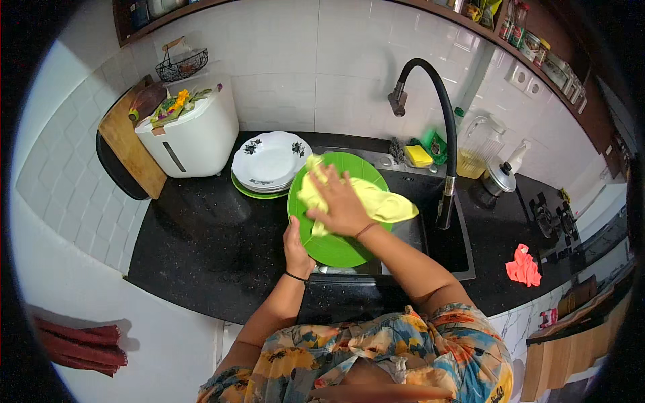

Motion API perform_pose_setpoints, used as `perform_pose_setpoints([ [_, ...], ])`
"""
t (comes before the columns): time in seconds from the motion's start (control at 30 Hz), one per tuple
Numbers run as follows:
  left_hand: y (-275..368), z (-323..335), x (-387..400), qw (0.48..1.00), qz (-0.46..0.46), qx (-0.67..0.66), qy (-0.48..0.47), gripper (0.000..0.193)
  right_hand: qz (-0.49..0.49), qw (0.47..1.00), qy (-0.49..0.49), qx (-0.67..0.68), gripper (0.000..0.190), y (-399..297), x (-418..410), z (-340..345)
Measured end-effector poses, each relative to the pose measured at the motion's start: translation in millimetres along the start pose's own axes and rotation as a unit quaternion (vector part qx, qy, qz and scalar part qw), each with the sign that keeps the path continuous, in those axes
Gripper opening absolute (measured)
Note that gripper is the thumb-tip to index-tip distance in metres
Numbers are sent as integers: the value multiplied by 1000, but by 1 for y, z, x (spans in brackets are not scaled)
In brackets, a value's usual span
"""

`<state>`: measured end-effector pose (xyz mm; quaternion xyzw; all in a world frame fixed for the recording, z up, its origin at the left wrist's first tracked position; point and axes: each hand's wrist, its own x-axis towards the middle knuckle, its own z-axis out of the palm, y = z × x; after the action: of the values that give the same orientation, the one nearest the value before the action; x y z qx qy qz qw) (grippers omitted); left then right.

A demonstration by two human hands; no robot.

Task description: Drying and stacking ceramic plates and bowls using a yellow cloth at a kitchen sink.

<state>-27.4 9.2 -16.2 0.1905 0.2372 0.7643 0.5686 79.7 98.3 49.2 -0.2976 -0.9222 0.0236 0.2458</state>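
A round green plate (347, 250) is tilted over the left part of the sink, its face towards me. My left hand (298, 249) grips its lower left rim, the fingers hidden behind it. Spread over a yellow cloth (385, 200), my right hand (336, 201) presses the fabric flat against the plate's face. One end of the cloth hangs past the plate's right rim. Just left of the plate stands a stack of white plates (269, 158) with dark floral prints, on top of a green plate (252, 193).
The black sink (443, 252) has a tall flexible faucet (446, 111). Behind it lie a yellow sponge (418, 156) and a scourer. A pitcher (476, 151), a lidded pot (499, 176) and a pink cloth (523, 266) are at right; a white bin (189, 138) and cutting board (128, 136) at left.
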Motion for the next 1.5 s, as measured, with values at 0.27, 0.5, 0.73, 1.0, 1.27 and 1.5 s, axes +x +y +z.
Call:
perform_pose_setpoints([
  [0.27, 19, -12, 12, 998, 13, -48, 25, 52, -112, 986, -116, 51, 84, -38, -63, -15],
  [0.5, 26, 7, 13, 997, -32, -66, -10, 57, -124, 988, 41, -84, 53, 7, -97, -43],
  [0.73, 28, 6, 10, 994, 65, 89, 23, 59, -41, 968, 167, 181, 33, -5, -88, -87],
  [1.0, 37, -12, 17, 992, 71, -62, -80, 64, 306, 576, 134, 746, 40, 16, -77, -59],
  [1.27, 35, -11, 21, 992, 35, -89, -87, 60, 389, 509, 322, 697, 43, 43, -73, -30],
  [1.5, 33, -3, 13, 994, 98, -46, -20, 57, 115, 818, 305, 475, 50, -1, -45, -54],
])
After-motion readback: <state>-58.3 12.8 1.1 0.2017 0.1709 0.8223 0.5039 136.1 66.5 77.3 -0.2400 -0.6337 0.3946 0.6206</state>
